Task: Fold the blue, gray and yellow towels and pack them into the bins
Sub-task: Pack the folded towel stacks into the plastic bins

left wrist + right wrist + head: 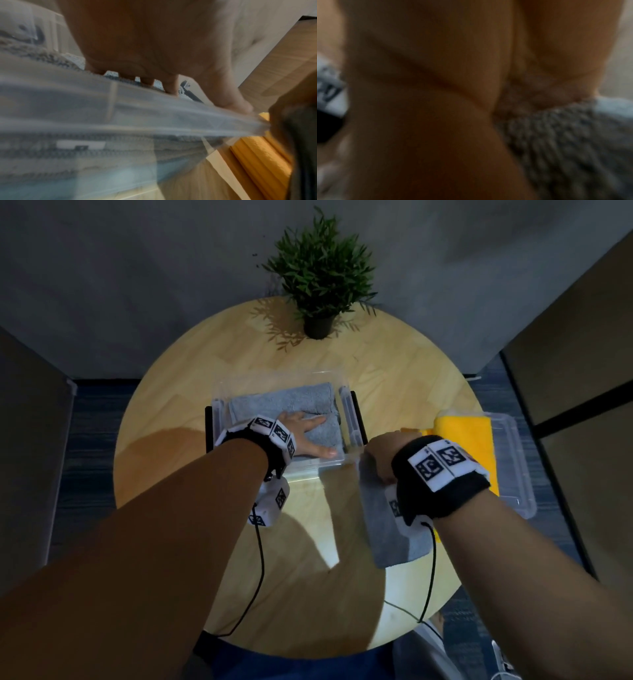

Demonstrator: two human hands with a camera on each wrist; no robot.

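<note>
A clear bin [348,412] stands mid-table with a folded gray towel [284,400] on top inside it. My left hand [308,431] lies flat on that towel, fingers straight. In the left wrist view the left hand [154,56] presses the gray towel [34,54] behind the bin wall [85,108]; a blue layer [82,182] shows low through the wall. My right hand [380,453] grips a second folded gray towel [387,529], which hangs just right of the bin's near corner. The right hand [436,94] and its gray towel [565,142] are blurred in the right wrist view. A folded yellow towel [462,433] fills a second clear bin [517,474] at the right.
A potted plant [320,285] stands at the far edge of the round wooden table [394,378]. Wrist-camera cables trail over the near side. Dark panels flank the table left and right. The yellow towel [257,162] sits close to the first bin's right corner.
</note>
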